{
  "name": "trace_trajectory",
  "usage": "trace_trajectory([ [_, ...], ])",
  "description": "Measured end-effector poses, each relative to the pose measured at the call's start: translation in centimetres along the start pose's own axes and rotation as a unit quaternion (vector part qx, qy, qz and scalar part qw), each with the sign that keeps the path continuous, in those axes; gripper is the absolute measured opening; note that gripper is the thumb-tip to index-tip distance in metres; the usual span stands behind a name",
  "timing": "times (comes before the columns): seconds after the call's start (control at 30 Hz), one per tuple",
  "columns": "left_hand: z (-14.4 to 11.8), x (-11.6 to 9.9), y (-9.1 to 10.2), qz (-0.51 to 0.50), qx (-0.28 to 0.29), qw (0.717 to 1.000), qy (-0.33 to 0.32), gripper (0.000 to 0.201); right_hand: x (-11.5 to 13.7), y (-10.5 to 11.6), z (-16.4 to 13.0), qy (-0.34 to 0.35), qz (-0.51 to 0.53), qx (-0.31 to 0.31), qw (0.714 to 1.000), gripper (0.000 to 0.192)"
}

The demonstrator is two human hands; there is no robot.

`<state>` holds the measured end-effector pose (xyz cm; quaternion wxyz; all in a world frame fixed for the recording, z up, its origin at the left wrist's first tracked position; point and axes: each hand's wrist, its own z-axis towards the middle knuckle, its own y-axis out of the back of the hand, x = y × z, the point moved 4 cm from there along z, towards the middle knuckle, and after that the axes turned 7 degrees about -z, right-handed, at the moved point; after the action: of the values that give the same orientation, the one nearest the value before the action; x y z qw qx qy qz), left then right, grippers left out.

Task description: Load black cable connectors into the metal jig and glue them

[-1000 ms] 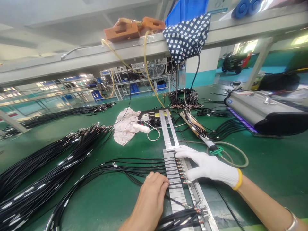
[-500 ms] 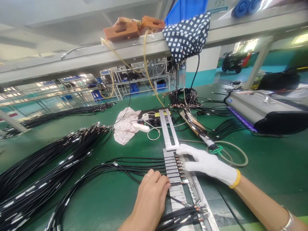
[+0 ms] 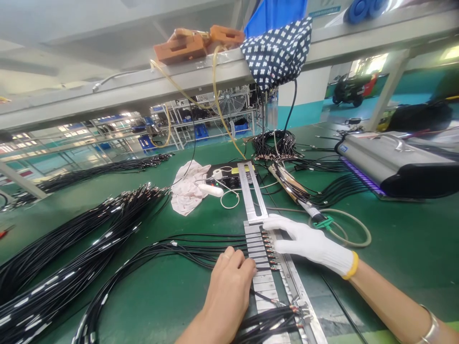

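My bare left hand (image 3: 229, 284) presses black cables (image 3: 201, 243) down at the left edge of a slotted metal fixture (image 3: 258, 248) on the green bench. Its fingertips rest on a cable lying in a slot. My right hand (image 3: 308, 243), in a white glove with a yellow cuff, lies flat on the fixture's right rail, fingers pointing left toward the row of metal cable connectors (image 3: 268, 246). Several cables sit side by side in the slots. A bunch of finished cable ends (image 3: 276, 320) lies across the fixture's near end.
Large bundles of black cables (image 3: 71, 258) cover the left bench. A white cloth (image 3: 188, 186), a small black box (image 3: 229, 174) and a soldering-type tool (image 3: 297, 198) with hose lie behind the fixture. A grey machine (image 3: 390, 165) stands at right. An overhead shelf (image 3: 143, 86) carries orange blocks and a dotted cloth.
My left hand has slid a little forward and right along the fixture's edge. My right hand has shifted slightly forward on the rail.
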<state>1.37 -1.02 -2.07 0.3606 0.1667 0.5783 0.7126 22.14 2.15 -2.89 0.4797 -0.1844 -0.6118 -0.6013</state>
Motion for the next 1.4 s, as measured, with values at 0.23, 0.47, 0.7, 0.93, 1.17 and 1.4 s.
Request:
trace_trajectory([
  [0.23,0.2,0.1,-0.1,-0.1,0.006,0.995,0.03,0.027,0.4,0.0,0.0,0.001,-0.008,0.001,1.0,0.042],
  [0.47,0.0,0.2,0.0,-0.219,0.002,0.973,0.071,0.02,0.3,-0.1,-0.2,-0.014,-0.037,0.006,0.999,0.047],
  [0.7,0.1,0.1,-0.3,-0.206,-0.007,0.977,0.052,0.022,1.7,-0.9,-0.2,0.007,-0.116,0.007,0.993,0.048],
  [0.93,-0.2,-0.3,-0.8,-0.137,-0.018,0.99,0.04,0.024,2.2,-2.0,-0.1,0.01,-0.185,-0.024,0.982,0.063],
  [1.17,-1.1,-1.0,-0.9,-0.001,-0.019,1.0,-0.008,0.029,2.9,-2.6,-0.1,-0.031,-0.287,-0.02,0.957,0.058],
  [1.4,-1.4,-2.4,-0.4,0.02,0.152,0.987,-0.041,0.04,3.5,-2.8,0.2,0.0,-0.345,-0.019,0.939,0.052],
])
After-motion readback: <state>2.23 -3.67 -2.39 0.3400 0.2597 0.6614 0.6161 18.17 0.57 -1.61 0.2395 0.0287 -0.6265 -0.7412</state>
